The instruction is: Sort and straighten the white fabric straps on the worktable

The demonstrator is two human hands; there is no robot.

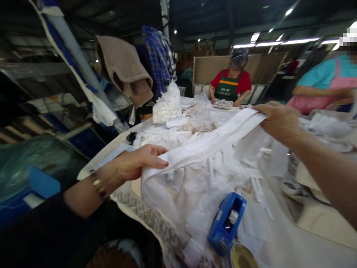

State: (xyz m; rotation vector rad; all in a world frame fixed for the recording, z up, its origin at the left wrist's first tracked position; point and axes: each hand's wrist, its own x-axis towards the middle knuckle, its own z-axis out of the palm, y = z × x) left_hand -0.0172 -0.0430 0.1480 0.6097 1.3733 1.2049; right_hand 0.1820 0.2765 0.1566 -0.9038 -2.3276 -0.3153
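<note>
A long white strip of folded fabric stretches slantwise between my two hands above the cluttered table. My left hand pinches its near end between thumb and fingers; a beaded bracelet is on that wrist. Higher up and to the right, my right hand grips the far end with closed fingers. Below the strip lie crumpled white sheets and thin white pieces. A blue tape dispenser stands on the table nearer to me, with a roll of tape beside it, partly cut off.
A plastic bag of white pieces stands at the table's back left. Across the table, a person in a green apron handles a small packet; another in a pink apron works at the right. Clothes hang at the left.
</note>
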